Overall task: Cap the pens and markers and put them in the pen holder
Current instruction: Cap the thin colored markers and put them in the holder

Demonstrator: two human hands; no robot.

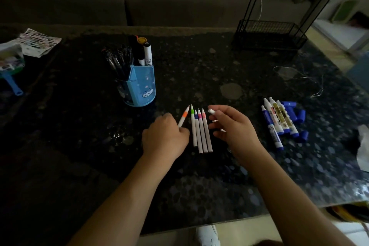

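My left hand [164, 136] grips a thin white pen with an orange band [184, 117], its uncapped tip pointing up and away. My right hand [233, 126] pinches a small white cap [211, 111] between thumb and fingers, just right of the pen tips. Between the hands, several uncapped white pens [200, 132] with green, blue, pink and red bands lie side by side on the dark table. A blue pen holder [140, 86] stands at the left, with black pens and white markers in it. Several whiteboard markers [277, 122] and blue caps [295, 114] lie at the right.
A black wire rack [269, 34] stands at the table's far right. A thin cord [299, 76] lies loose near it. Printed paper [38, 42] and a blue-handled object [12, 84] sit at the far left. A grey sofa runs behind the table.
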